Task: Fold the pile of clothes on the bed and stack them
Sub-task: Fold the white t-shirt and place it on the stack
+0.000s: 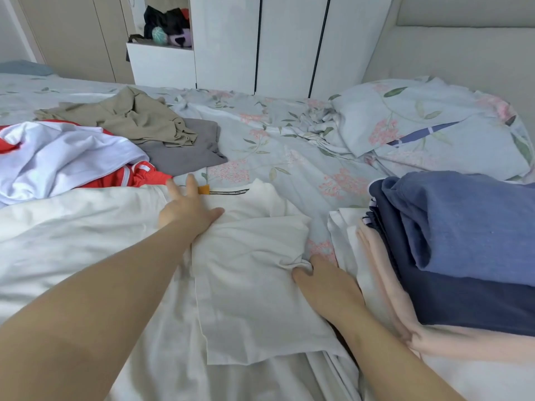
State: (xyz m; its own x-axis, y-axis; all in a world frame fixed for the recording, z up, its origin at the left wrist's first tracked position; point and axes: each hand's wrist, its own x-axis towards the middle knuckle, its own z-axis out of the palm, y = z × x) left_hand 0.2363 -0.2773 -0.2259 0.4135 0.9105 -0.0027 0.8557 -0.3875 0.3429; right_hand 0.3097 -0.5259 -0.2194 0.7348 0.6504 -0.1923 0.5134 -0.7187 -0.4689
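Note:
A white T-shirt (252,256) lies spread on the bed in front of me, its sleeve folded in over the body and an orange neck label showing. My left hand (188,209) presses flat on the shirt near the collar, fingers straight. My right hand (324,282) pinches the folded sleeve's edge at the shirt's right side. A stack of folded clothes (463,250) stands at the right, blue and navy pieces on top of pink and white ones. Unfolded clothes lie at the left: a white and red garment (63,157), a khaki one (121,117) and a grey one (185,151).
The bed has a floral sheet (289,157) and a floral pillow (434,125) at the back right. White wardrobe doors (289,44) stand behind the bed, with an open shelf (162,62) holding dark items and plush toys. A padded headboard is at the far right.

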